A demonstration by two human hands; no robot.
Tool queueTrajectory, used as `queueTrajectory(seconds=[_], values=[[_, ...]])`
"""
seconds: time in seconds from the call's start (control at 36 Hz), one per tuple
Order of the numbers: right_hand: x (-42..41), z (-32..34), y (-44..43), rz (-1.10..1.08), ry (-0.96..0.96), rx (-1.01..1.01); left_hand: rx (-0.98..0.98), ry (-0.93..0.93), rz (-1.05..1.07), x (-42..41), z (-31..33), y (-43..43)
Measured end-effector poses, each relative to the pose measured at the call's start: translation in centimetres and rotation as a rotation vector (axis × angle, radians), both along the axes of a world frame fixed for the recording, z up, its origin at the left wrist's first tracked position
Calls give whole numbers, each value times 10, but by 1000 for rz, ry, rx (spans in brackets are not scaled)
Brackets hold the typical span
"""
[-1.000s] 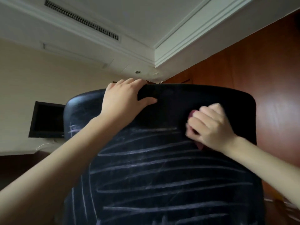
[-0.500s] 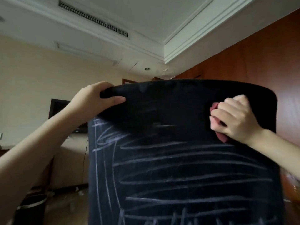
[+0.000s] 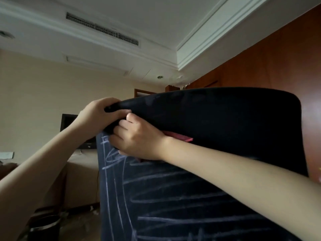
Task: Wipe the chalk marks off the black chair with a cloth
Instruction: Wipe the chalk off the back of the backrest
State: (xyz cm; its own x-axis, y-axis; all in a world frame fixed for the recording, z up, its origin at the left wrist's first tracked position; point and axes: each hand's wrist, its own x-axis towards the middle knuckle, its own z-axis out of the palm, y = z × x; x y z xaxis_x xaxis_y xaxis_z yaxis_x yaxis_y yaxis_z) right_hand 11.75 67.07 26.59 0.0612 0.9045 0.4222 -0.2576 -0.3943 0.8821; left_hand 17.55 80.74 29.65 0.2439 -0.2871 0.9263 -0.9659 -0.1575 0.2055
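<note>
The black chair back fills the middle and right of the view. Its upper band is free of chalk. White chalk marks cover its lower part as long horizontal strokes, with some vertical ones near the left edge. My left hand grips the top left corner of the chair back. My right hand lies just below it and presses a red cloth against the chair. Only the cloth's edges show, beside the wrist and under the palm.
A dark screen hangs on the beige wall at the left. A black bin stands on the floor at the lower left. A brown wooden wall runs along the right side.
My right hand has swept the cloth from the chair's right side across to the left, close to my left hand. The chalk in the upper band is gone. The view shifted left.
</note>
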Motion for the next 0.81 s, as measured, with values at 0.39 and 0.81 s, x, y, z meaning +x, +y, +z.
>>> queueTrajectory(seconds=[0.39, 0.81], values=[[-45, 5, -28, 52, 255, 200, -128, -136, 151, -12, -11, 12], [-67, 16, 23, 628, 793, 1077, 137, 581, -671, -78, -34, 12]])
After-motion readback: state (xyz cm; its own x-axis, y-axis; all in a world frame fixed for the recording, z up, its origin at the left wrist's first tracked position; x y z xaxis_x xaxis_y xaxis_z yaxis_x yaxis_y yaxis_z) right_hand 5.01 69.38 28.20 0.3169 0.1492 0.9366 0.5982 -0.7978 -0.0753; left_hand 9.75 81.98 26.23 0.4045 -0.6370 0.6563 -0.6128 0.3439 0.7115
